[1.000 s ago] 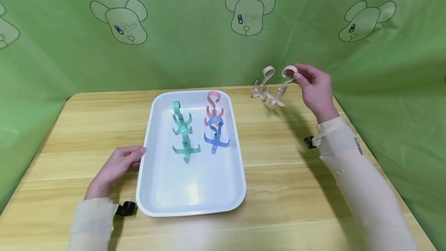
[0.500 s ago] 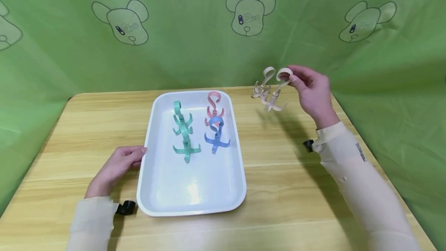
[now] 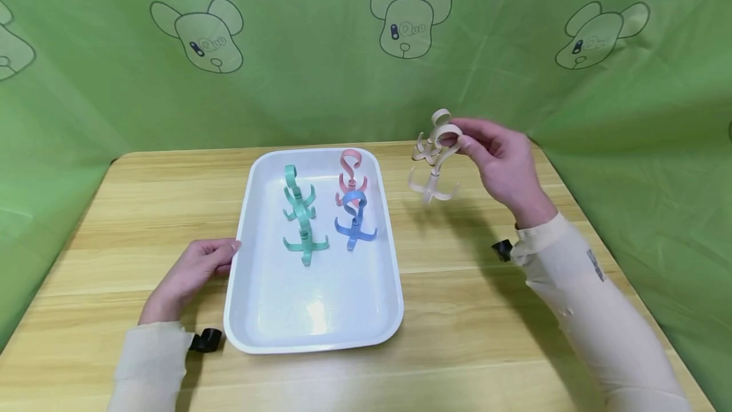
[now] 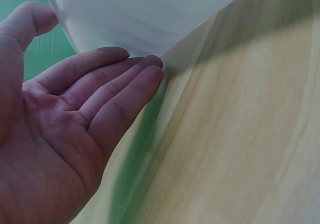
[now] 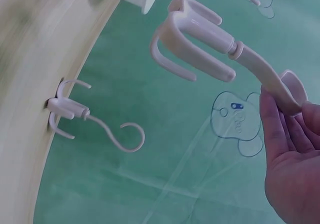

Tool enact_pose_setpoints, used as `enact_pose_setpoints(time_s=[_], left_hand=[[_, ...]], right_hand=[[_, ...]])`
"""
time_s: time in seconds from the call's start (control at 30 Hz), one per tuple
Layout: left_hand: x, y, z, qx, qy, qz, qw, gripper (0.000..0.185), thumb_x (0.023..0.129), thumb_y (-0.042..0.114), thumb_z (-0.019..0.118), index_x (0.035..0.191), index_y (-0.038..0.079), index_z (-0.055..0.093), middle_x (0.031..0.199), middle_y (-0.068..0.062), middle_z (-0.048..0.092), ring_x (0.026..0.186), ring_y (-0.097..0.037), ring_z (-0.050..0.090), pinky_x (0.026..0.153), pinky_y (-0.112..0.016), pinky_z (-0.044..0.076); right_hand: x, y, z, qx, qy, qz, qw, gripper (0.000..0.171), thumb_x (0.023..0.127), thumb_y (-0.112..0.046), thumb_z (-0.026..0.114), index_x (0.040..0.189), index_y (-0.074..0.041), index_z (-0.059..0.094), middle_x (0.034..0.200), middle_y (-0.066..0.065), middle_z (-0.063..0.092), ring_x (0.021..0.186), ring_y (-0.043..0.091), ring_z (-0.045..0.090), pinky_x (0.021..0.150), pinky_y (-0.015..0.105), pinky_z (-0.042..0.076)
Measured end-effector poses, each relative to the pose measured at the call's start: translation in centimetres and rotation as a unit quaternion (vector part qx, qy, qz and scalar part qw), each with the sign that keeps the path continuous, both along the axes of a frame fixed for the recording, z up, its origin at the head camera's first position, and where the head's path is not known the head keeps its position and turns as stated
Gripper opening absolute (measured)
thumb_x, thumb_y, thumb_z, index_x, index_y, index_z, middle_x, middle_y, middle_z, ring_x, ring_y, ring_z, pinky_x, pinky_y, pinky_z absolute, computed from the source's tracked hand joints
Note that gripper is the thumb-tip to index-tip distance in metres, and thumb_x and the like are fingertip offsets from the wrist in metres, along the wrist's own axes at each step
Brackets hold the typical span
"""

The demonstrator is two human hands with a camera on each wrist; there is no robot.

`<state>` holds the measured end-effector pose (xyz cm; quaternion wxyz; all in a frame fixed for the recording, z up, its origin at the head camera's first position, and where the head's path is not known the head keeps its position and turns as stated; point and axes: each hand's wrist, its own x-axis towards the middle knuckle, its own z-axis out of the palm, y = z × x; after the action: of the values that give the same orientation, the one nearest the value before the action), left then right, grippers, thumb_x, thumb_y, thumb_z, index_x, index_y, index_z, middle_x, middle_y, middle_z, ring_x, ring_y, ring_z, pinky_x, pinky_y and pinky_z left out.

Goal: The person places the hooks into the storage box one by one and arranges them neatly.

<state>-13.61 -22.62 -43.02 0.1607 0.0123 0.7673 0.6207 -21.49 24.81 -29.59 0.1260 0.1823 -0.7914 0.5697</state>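
My right hand [image 3: 497,157] pinches the curled top of a beige hook [image 3: 434,170] and holds it in the air above the table, right of the white tray [image 3: 257,310]. In the right wrist view the held beige hook [image 5: 210,39] hangs from my fingers [image 5: 290,144]. A second beige hook [image 3: 426,145] [image 5: 90,116] stands on the table behind it. Inside the tray stand two green hooks [image 3: 300,218], a pink hook [image 3: 349,173] and a blue hook [image 3: 354,221]. My left hand [image 3: 191,272] lies flat on the table, fingertips [image 4: 150,69] against the tray's left wall [image 4: 150,19].
The wooden table [image 3: 486,310] is enclosed by a green cloth backdrop [image 3: 320,49] printed with bear heads, close behind and at both sides. Bare wood lies in front of the tray and on its right.
My right hand has lifted the beige hook off the table and carried it left and toward me, closer to the tray. The left hand has stayed put.
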Motion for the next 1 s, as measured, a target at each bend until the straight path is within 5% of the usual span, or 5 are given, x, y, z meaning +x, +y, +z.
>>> enact_pose_setpoints(time_s=[0.53,1.0], left_hand=[[-0.1,0.0,-0.3,-0.001,0.011,0.006,0.9999,0.044,0.101,0.024,0.056,0.123,-0.015,0.059,0.106,-0.014,0.07,0.088,-0.011,0.065,0.081,-0.026,0.054],[-0.1,-0.1,-0.4,-0.009,-0.001,-0.002,1.0,0.047,0.102,0.03,0.055,0.124,-0.012,0.061,0.117,-0.019,0.067,0.097,-0.014,0.066,0.085,-0.026,0.053]], right_hand=[[2.1,-1.6,0.4,-0.005,0.051,0.054,0.997,0.027,0.097,0.005,0.055,0.124,0.011,0.061,0.111,0.015,0.069,0.099,0.02,0.067,0.089,0.028,0.053],[5.2,-3.9,1.6,0.003,0.078,0.121,0.99,0.03,0.093,0.015,0.055,0.121,0.01,0.064,0.106,0.021,0.07,0.098,0.023,0.068,0.089,0.029,0.053]])
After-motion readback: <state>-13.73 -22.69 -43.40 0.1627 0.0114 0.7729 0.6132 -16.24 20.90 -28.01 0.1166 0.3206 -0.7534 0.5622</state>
